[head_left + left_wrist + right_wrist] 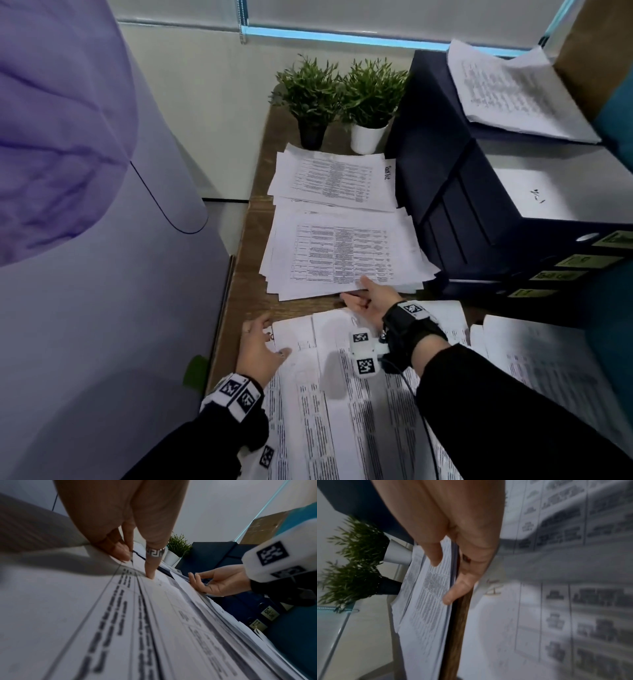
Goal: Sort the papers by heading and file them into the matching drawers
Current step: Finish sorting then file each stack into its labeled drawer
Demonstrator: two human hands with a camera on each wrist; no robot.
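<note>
Several stacks of printed sheets lie on the wooden desk (251, 246): a far stack (334, 180), a middle stack (342, 253) and a near stack (342, 404). My right hand (359, 291) pinches the middle stack's near edge (433, 601), thumb (435, 559) on top and fingers underneath. My left hand (270, 337) rests on the near stack's far-left corner. Its ringed thumb (150, 573) presses the top sheet and the fingertips (122, 555) touch the sheet's edge. The dark blue drawer unit (479, 205) stands to the right, with yellow labels (582, 262) on its fronts.
Two potted plants (310, 96) (370, 99) stand at the back of the desk. More papers lie on top of the drawer unit (507, 92) and at the right front (548, 370). A large lilac surface (85, 240) fills the left side.
</note>
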